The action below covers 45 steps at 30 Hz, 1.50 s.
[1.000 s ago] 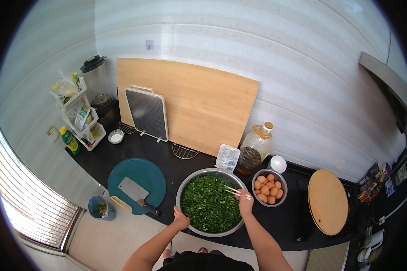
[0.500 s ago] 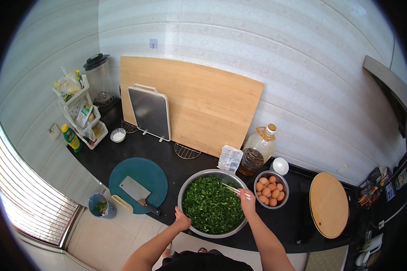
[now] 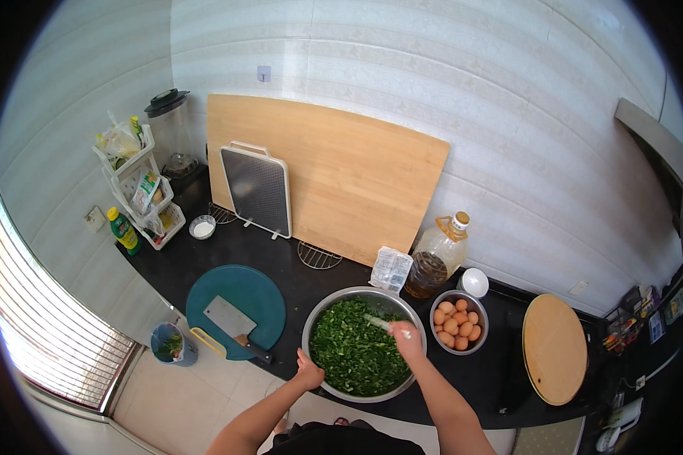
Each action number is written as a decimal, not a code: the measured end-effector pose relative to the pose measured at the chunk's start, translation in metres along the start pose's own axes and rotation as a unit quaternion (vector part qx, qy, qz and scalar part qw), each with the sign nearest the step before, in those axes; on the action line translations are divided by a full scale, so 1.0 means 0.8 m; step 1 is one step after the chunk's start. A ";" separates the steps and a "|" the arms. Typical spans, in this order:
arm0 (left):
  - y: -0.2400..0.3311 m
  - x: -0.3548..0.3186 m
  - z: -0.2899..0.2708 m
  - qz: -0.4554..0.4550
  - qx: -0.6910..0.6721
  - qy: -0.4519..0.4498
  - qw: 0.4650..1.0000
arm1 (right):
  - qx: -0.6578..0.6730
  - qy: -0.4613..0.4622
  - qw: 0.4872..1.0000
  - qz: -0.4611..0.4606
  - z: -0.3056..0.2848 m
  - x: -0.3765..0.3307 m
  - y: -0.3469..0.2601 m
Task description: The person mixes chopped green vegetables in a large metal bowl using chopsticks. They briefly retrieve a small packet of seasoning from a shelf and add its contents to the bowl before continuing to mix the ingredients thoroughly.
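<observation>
A wide steel mixing bowl full of chopped leafy greens stands at the counter's front edge. My left hand grips its left rim, thumb raised along the side. Over the right part of the bowl, my right hand is closed around a pair of light chopsticks. Their tips reach into the greens at the upper middle and look smeared by motion. Left of the bowl, a cleaver lies on a round green cutting board, its dark handle toward the front edge.
To the bowl's right sits a smaller steel bowl of brown eggs, with a white bowl behind it. An oil jug and a plastic packet stand behind the mixing bowl. A round wooden board lies far right; a bin is lower left.
My right hand has moved left and a little down with the chopsticks, further over the greens. My left hand stays at the rim. The whole view has shifted slightly.
</observation>
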<state>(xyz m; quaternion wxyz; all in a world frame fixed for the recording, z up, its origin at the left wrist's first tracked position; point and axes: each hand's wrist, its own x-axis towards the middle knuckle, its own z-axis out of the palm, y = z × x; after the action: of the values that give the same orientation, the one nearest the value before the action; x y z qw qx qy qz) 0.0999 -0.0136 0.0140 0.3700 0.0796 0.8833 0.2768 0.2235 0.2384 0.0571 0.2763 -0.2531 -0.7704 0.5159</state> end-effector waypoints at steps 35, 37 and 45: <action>-0.003 -0.004 -0.016 0.012 -0.026 -0.047 0.998 | 0.236 -0.033 0.942 0.237 0.054 -0.005 -0.011; 0.001 -0.007 -0.019 0.003 -0.022 -0.043 0.999 | 0.082 -0.107 0.983 0.128 0.036 -0.036 -0.042; 0.002 -0.007 -0.018 0.001 -0.026 -0.041 0.999 | -0.040 -0.027 0.995 0.082 -0.062 -0.051 -0.100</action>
<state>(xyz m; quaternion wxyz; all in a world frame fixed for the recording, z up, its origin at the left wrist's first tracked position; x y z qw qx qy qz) 0.0937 -0.0206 0.0265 0.4073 0.0814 0.8599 0.2967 0.2788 0.2159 0.1404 0.2021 -0.3123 -0.7742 0.5121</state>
